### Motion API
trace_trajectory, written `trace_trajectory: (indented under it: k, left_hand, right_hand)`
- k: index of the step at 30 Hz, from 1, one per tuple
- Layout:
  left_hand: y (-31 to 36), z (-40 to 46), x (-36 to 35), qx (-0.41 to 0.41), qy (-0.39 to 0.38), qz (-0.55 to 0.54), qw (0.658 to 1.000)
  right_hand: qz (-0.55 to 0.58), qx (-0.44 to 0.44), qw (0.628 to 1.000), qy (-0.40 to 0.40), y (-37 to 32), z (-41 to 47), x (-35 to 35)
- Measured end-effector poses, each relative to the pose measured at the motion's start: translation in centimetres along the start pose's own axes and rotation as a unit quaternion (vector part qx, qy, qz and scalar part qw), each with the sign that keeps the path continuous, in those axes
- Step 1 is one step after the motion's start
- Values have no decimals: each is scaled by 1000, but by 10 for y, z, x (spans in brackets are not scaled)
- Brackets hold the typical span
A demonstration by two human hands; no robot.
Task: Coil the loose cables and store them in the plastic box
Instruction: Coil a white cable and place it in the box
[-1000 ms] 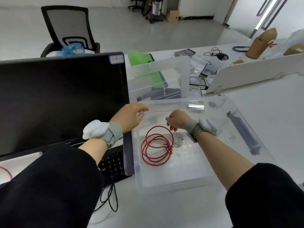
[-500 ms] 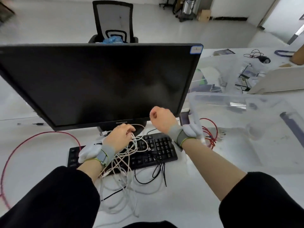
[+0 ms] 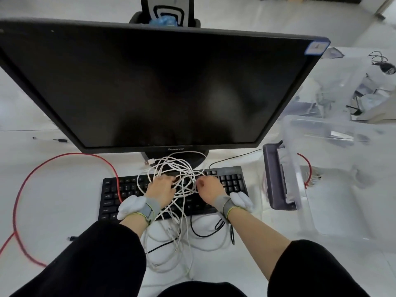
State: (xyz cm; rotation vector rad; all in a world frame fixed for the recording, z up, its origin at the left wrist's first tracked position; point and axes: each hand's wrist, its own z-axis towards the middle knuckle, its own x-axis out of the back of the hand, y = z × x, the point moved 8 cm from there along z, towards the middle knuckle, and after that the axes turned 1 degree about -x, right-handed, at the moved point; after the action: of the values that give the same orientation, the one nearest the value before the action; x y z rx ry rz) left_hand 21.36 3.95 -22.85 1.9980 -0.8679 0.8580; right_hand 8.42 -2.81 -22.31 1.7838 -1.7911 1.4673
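A tangle of white cable (image 3: 182,168) lies over the black keyboard (image 3: 233,181) and spills onto the desk toward me. My left hand (image 3: 160,189) is in the tangle with its fingers among the strands. My right hand (image 3: 209,189) grips strands on the tangle's right side, fingers curled. A long red cable (image 3: 64,156) loops loose on the desk at left. The clear plastic box (image 3: 300,189) stands at right, and a coiled red cable (image 3: 308,168) shows through its wall.
A large black monitor (image 3: 160,82) stands just behind the keyboard. A dark lid handle (image 3: 274,179) sits on the box's left side. A black cable (image 3: 222,226) trails below the keyboard. More clear containers and clutter lie at far right, and an office chair (image 3: 165,13) is behind the monitor.
Both hands left the plastic box, where the red coil stays, and moved left to the white tangle on the keyboard. The view swung left toward the monitor.
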Motion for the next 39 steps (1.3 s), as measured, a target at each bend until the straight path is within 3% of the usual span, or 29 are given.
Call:
trace_trajectory:
  k: [5,10,13,18,22,26,30,34,37,39]
  left_hand:
    - [6,6,2,-1,-25,4,1000]
    - [33,1,26,-47,8,-87,995]
    - [49,-5,39,-78,-7,-109,991]
    - [28,-15,34,-47,-71,9,996]
    - [19,-33,34,-40,-95,-2,995]
    - [17,-43,42,-39,-83,7,996]
    - [26,-53,57,-54,-52,8,997]
    - [56,-64,97,-96,59,-26,993]
    - [80,-72,136,-120,121,-119,978]
    - [90,-77,165,-127,175,-189,958]
  right_hand:
    - [208,-85,973,-49,5,10,-9]
    - [489,-197,845,-84,1,6,-19]
    - [610,-191,764,-84,-11,5,-4]
    - [656,-163,737,13,-19,-5,56]
    - [715,-76,695,-7,-41,-24,101]
    - [668,-21,744,-9,-57,-44,135]
    - [516,-34,854,50,-50,-52,144]
    - [339,-76,935,64,-31,-50,128]
    - [305,-42,951,-4,-34,-57,115]
    - [369,0,925,-94,-49,-68,108]
